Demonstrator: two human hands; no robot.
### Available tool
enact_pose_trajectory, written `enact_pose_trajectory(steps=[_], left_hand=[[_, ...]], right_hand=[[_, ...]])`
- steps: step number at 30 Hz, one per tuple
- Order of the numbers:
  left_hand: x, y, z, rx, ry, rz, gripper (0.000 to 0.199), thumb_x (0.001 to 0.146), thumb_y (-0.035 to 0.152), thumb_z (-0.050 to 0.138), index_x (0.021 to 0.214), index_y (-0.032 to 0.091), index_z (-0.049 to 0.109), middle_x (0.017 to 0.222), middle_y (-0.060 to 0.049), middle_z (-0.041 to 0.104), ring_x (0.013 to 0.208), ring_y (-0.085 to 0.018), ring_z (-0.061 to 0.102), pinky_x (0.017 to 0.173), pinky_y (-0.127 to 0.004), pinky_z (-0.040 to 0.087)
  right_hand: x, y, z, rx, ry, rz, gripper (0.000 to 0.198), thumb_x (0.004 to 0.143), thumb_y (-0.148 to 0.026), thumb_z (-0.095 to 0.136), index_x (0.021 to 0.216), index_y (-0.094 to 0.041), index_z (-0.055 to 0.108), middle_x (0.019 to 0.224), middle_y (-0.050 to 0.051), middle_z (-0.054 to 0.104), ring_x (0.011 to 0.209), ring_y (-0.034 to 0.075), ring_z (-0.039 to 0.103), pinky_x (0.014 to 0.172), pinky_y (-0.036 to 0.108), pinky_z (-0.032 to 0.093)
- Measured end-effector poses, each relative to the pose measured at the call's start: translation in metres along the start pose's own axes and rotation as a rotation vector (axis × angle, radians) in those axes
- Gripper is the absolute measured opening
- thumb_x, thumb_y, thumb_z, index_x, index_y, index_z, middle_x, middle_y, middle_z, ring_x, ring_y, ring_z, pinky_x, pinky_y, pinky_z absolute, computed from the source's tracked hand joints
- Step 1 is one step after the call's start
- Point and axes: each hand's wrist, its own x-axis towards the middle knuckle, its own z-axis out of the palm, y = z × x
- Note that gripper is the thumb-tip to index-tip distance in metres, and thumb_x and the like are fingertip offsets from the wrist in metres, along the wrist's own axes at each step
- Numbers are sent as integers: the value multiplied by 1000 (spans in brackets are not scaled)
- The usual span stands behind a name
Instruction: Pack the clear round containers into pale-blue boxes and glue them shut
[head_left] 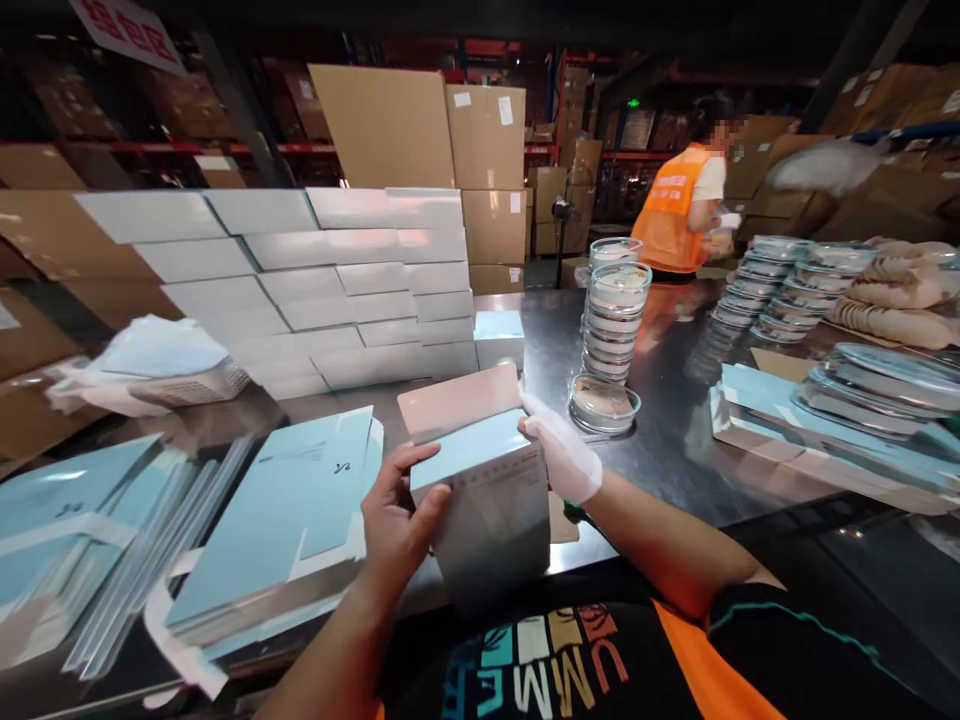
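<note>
A light blue and white cardboard box (487, 510) is held tilted in front of my chest. My left hand (397, 515), bare, grips its left side with thumb and fingers around the edge. In a white glove, my right hand (562, 450) holds the upper right corner. A tan cardboard flap or sheet (457, 400) stands up behind the box's top; whether it is attached cannot be seen. Left of my left hand lies a stack of flat light blue cartons (292, 490). Past my right hand stand round clear containers (604, 405) with silvery rims.
A wall of stacked white boxes (337, 280) rises at the table's back. More flat cartons (75, 510) and clear plastic strips (161, 550) lie left. On the right, containers (885, 385) rest on flattened cartons (757, 405). A person in an orange vest (671, 210) works beyond the metal table (675, 460).
</note>
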Motion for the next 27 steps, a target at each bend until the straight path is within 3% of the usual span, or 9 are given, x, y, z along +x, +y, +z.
enact_pose_trajectory(steps=[3, 5, 9, 10, 12, 15, 19, 24, 27], left_hand=[[-4, -9, -1, -30, -23, 65, 49, 91, 67, 83, 112, 22, 81, 113, -9, 76, 108, -28, 73, 93, -36, 60], [-6, -12, -2, -53, -37, 109, 45, 93, 63, 83, 112, 23, 80, 121, -10, 74, 116, -28, 72, 98, -36, 59], [-4, -9, -3, -187, 8, 192, 38, 91, 47, 90, 114, 26, 69, 129, -10, 70, 127, -27, 70, 107, -40, 59], [-3, -6, -3, -235, 10, 212, 40, 90, 43, 92, 117, 27, 66, 124, -8, 71, 124, -26, 71, 106, -41, 59], [1, -2, -5, -253, -46, 248, 37, 92, 40, 90, 118, 29, 67, 116, -5, 71, 118, -24, 73, 105, -41, 60], [7, 3, -8, -146, -221, 295, 20, 101, 42, 80, 115, 27, 79, 121, -9, 72, 124, -27, 71, 108, -44, 59], [12, 6, -10, -140, -323, 366, 20, 106, 34, 73, 124, 30, 81, 129, -11, 79, 133, -32, 69, 113, -52, 56], [13, 8, -5, -132, -312, 441, 19, 104, 24, 74, 122, 27, 79, 122, -8, 82, 128, -29, 72, 112, -50, 57], [14, 10, -9, -94, -329, 452, 19, 105, 18, 71, 121, 26, 78, 121, -7, 81, 129, -27, 71, 111, -46, 57]], right_hand=[[1, -10, -2, 33, -74, 21, 38, 98, -43, 53, 125, -20, 68, 96, 2, 68, 89, 21, 63, 101, 41, 56], [-2, -5, -9, 72, -119, 6, 44, 98, -53, 62, 128, -21, 67, 104, 4, 70, 96, 23, 66, 105, 43, 56], [-16, 16, -24, 147, -220, -102, 87, 75, -78, 89, 137, -23, 63, 139, 16, 68, 133, 34, 66, 115, 48, 53], [-20, 20, -27, 111, -221, -138, 86, 74, -77, 91, 136, -24, 64, 148, 18, 64, 142, 35, 61, 119, 50, 50], [-29, 21, -29, 0, -222, -209, 66, 86, -69, 86, 131, -25, 68, 162, 21, 55, 155, 35, 52, 126, 54, 43], [-38, 13, -28, -93, -246, -281, 39, 105, -57, 69, 129, -25, 73, 173, 20, 45, 160, 33, 48, 129, 57, 40], [-40, 1, -28, -107, -250, -314, 35, 110, -52, 64, 130, -26, 77, 174, 18, 47, 158, 32, 52, 128, 55, 44], [-36, 5, -32, -108, -309, -414, 32, 113, -38, 62, 141, -28, 74, 166, 18, 55, 154, 29, 56, 126, 53, 47], [-34, 11, -33, -83, -306, -486, 33, 113, -40, 62, 140, -25, 74, 156, 19, 63, 148, 28, 60, 122, 51, 51]])
